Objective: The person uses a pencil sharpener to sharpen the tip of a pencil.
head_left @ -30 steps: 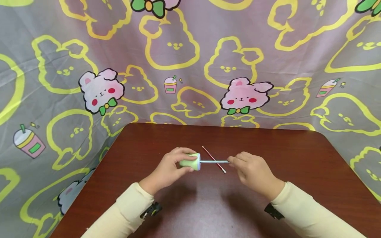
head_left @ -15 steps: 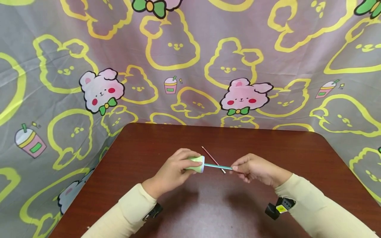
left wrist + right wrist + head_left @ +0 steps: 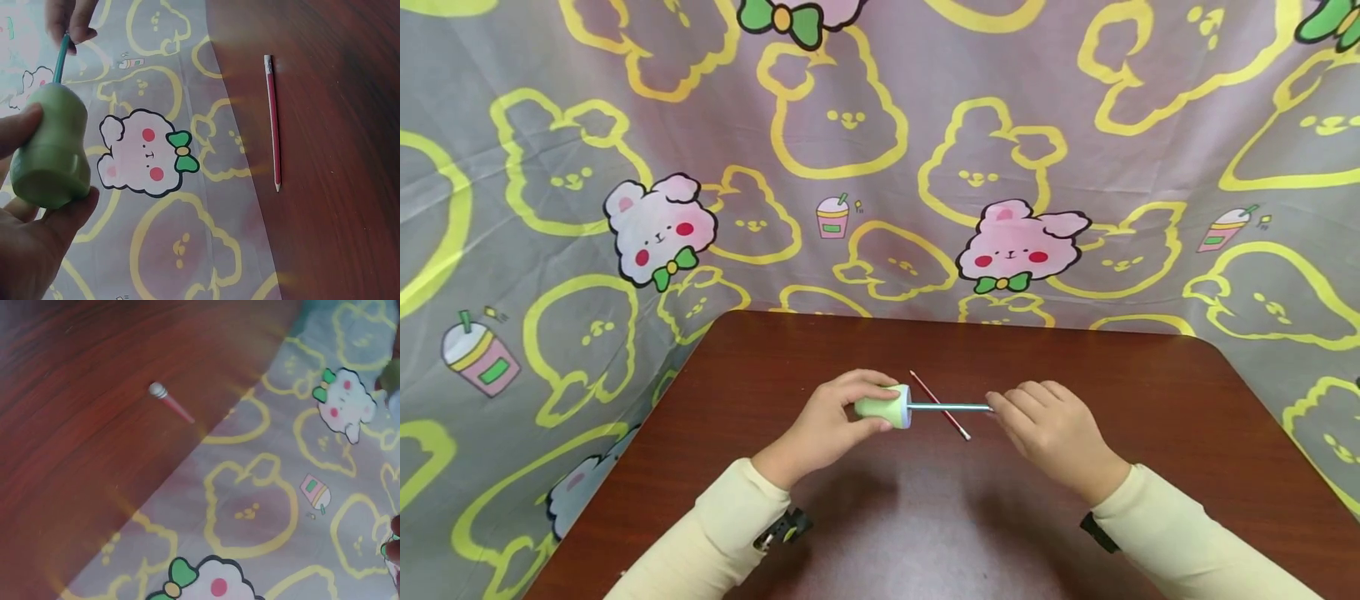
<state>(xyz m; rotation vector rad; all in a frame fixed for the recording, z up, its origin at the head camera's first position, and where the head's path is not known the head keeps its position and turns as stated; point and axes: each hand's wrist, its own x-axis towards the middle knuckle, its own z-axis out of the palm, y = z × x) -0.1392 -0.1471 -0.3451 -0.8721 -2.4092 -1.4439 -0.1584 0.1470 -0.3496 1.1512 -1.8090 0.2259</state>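
My left hand point(image 3: 831, 421) grips a light green pencil sharpener point(image 3: 882, 407) with a pale rim, held sideways over the table. Fingers lie over its top and the thumb is below. A teal pencil point(image 3: 949, 407) runs level from the sharpener's rim to my right hand point(image 3: 1048, 425), whose fingertips pinch its far end with the back of the hand up. The pencil's other end is hidden inside the sharpener. In the left wrist view the green body point(image 3: 53, 147) sits between thumb and fingers, the teal pencil point(image 3: 61, 59) rising from it to the right hand's fingertips.
A red pencil point(image 3: 958, 426) with a white eraser end lies on the dark brown table point(image 3: 1075, 358), behind and partly crossed by the teal pencil in the head view. A grey curtain point(image 3: 880, 125) printed with bears and bunnies hangs around the table's back and sides.
My right hand has turned on the teal pencil, thumb side up half a second ago, back of the hand up now. Pencil and sharpener, briefly lower and tilted, are level again.
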